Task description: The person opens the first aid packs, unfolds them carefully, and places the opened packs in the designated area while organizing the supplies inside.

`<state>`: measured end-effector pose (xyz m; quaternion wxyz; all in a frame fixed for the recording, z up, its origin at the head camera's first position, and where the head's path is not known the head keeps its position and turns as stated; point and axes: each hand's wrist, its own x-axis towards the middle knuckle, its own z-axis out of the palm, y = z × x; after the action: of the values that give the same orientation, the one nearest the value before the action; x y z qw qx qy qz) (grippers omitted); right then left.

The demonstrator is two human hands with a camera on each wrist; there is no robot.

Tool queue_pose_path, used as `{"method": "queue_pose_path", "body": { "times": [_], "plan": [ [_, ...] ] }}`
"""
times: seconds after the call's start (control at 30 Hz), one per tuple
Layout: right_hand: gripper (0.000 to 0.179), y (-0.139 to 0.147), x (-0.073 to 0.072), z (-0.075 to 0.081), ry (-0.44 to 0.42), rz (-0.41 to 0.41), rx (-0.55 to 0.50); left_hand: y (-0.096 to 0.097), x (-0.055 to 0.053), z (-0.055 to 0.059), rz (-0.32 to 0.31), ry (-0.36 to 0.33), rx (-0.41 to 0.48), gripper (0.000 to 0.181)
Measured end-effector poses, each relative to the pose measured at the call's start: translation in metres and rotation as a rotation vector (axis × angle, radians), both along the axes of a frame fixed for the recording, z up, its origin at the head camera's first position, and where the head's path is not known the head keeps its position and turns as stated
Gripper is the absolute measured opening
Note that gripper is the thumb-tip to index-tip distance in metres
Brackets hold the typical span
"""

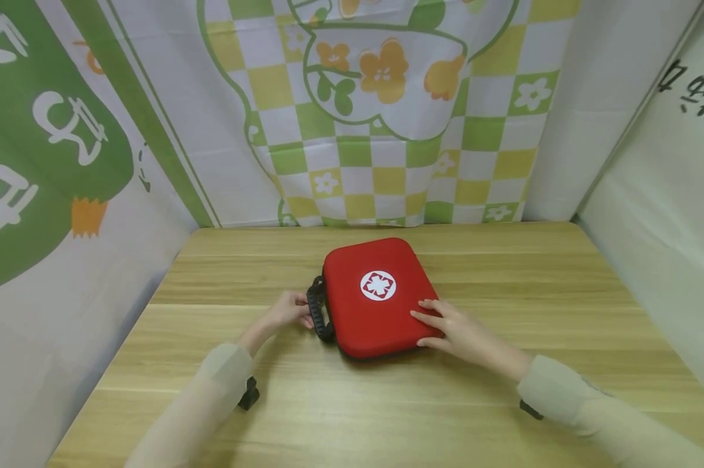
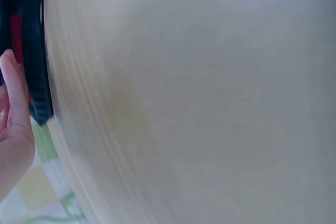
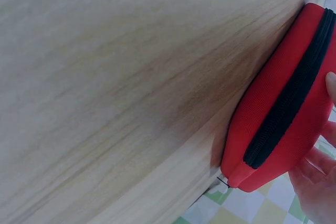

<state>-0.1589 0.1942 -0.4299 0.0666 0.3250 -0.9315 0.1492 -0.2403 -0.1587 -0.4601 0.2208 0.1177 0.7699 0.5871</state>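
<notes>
A red zippered first-aid case (image 1: 381,325) with a white round emblem lies flat on the wooden table, slightly turned. From its left side sticks out a black handle (image 1: 316,312). My left hand (image 1: 287,310) is at this handle and grips it with the fingertips; the left wrist view shows a finger along the handle (image 2: 38,61), the rest partly out of frame. Spread fingers of my right hand (image 1: 459,331) rest on the lid's right edge. In the right wrist view, the case's black zipper (image 3: 289,98) runs shut along the side facing the camera.
The wooden table (image 1: 375,416) reaches back to a checkered, flowered curtain (image 1: 363,156). Printed cloth walls (image 1: 36,338) stand on the left and right sides. A small dark device (image 1: 249,394) is at the left sleeve, another (image 1: 530,409) at the right.
</notes>
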Motion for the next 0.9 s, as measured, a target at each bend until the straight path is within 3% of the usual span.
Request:
{"method": "queue_pose_path", "body": {
  "times": [0.1,0.23,0.5,0.9],
  "plan": [
    [0.058,0.000,0.000,0.000,-0.004,-0.002,-0.009,0.003,0.014,0.003,-0.005,-0.006,-0.012,0.018],
    [0.058,0.000,0.001,0.000,0.003,0.001,-0.011,0.005,0.027,-0.004,-0.044,0.009,-0.034,0.016],
    [0.059,0.000,0.002,0.001,0.007,-0.002,-0.011,0.015,0.057,0.005,-0.133,0.066,-0.030,0.017],
    [0.059,-0.001,0.002,-0.001,0.019,-0.001,-0.018,0.023,0.077,0.002,-0.171,0.148,-0.085,0.010]
  ]
}}
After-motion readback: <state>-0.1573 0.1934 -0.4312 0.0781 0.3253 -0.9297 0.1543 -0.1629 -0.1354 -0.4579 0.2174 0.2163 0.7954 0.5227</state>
